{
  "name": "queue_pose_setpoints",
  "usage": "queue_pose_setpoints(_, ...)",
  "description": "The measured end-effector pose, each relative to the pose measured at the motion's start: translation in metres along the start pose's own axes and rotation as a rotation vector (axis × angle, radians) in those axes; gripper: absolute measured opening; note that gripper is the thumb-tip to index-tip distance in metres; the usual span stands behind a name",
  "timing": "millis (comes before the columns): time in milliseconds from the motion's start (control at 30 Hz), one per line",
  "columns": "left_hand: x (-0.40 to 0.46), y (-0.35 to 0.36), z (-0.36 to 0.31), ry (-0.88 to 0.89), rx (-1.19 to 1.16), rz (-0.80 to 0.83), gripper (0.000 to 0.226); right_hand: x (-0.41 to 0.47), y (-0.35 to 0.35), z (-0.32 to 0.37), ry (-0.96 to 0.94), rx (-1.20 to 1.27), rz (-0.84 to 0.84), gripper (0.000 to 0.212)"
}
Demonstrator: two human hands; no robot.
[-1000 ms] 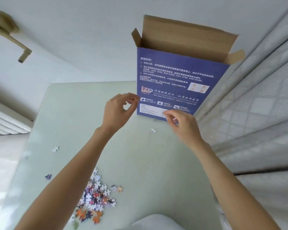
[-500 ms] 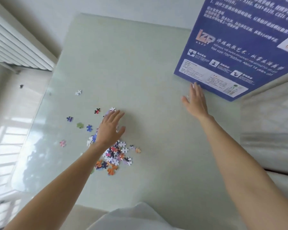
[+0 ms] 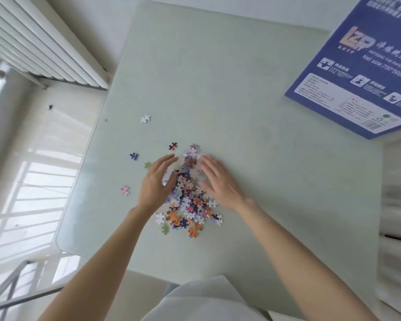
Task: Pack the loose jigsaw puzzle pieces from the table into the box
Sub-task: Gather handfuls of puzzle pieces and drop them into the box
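A heap of colourful jigsaw pieces (image 3: 189, 205) lies on the pale green glass table (image 3: 241, 135), near its front left. My left hand (image 3: 156, 183) rests at the heap's left side and my right hand (image 3: 218, 180) at its right side, both with fingers straight and spread, flanking the pieces. Several stray pieces lie further left, among them a white one (image 3: 145, 118), a dark blue one (image 3: 134, 155) and a pink one (image 3: 125, 190). The blue puzzle box (image 3: 357, 72) stands at the table's far right, its top out of view.
A white radiator (image 3: 39, 40) runs along the wall at upper left. Beyond the table's left edge is the pale floor (image 3: 44, 158). Grey curtain fabric (image 3: 398, 205) hangs at the right. My white clothing (image 3: 206, 300) shows at the bottom.
Both hands left the box and came back toward me. The left reached the heap first; the right has since crossed over to the heap's right side. The view tilted down.
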State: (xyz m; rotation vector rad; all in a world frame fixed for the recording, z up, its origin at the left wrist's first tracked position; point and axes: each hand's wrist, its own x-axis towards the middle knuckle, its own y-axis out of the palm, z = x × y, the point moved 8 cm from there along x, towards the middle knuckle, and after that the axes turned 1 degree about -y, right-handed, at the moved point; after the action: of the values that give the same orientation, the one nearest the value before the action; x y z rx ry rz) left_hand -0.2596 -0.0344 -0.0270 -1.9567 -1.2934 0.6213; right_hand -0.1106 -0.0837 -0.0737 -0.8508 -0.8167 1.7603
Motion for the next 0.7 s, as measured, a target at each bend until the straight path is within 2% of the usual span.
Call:
queue_pose_setpoints(133,-0.001,-0.041,0.072,-0.167,0.172,-0.085,0.050,0.022,-0.011,0.015,0.054,0.118,-0.143,0.050)
queue_pose_setpoints(233,0.018,-0.051,0.113,-0.279,0.240,-0.017,0.064,0.041,-0.019,0.009,0.136,0.049,-0.189,0.054)
queue_pose_setpoints(333,0.073,-0.046,0.117,-0.193,0.248,0.070,0.063,0.053,-0.009,0.008,0.167,-0.030,-0.112,0.058)
queue_pose_setpoints(467,0.116,-0.015,0.101,-0.094,0.310,0.277,0.062,0.055,0.008,0.006,0.221,-0.104,-0.046,0.062)
queue_pose_setpoints(600,0.054,0.011,0.066,0.112,0.300,0.413,0.070,0.051,0.016,0.022,0.202,-0.098,-0.010,0.061)
queue_pose_setpoints(700,-0.001,0.020,0.044,0.167,0.238,0.510,0.077,0.032,0.023,0.035,0.135,-0.085,0.047,0.058)
